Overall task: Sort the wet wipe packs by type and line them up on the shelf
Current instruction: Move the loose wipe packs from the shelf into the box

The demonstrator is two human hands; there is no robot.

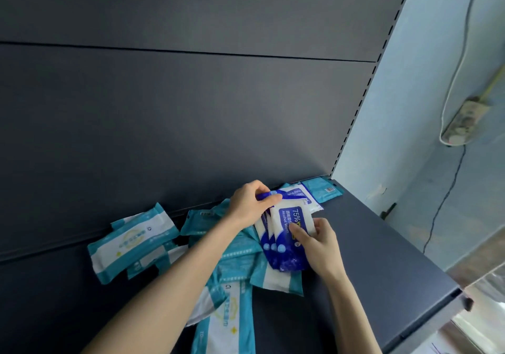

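Three fanned blue packs (287, 255) are pinched by right hand (319, 241) fingers; left hand (247, 206) fingers pinch their top edge, over teal packs (131, 240).

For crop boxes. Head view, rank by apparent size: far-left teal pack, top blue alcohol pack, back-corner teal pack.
1. far-left teal pack
2. top blue alcohol pack, part-hidden by right hand
3. back-corner teal pack, farthest, so true size unsure
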